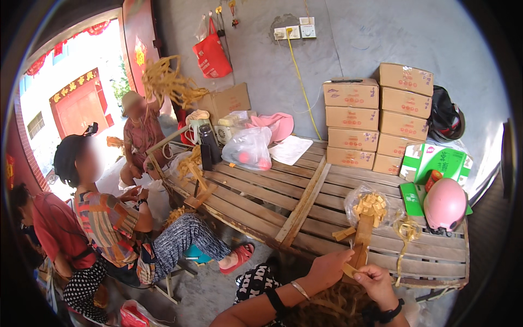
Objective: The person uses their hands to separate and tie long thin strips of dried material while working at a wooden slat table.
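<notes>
A short tan strip (349, 270) is stretched between my two hands at the near edge of the slatted bench. My right hand (375, 278) pinches one end between thumb and fingers. The other end meets the fingers of my left hand (336, 261), which are partly hidden behind it. Just beyond, a narrow wooden board (363, 241) points away from me, with my left hand against its side. At its far end a pile of folded tan pieces (369, 209) sits on clear plastic. Loose tan strips (337, 300) lie below my forearms.
The slatted wooden bench (261, 186) has a metal frame. Stacked cartons (351, 116), a pink helmet (446, 204) and a green box (435, 163) stand on it. A dark bottle (209, 141) and plastic bag (247, 147) lie farther left. Several people sit left; one person (108, 216) is nearest.
</notes>
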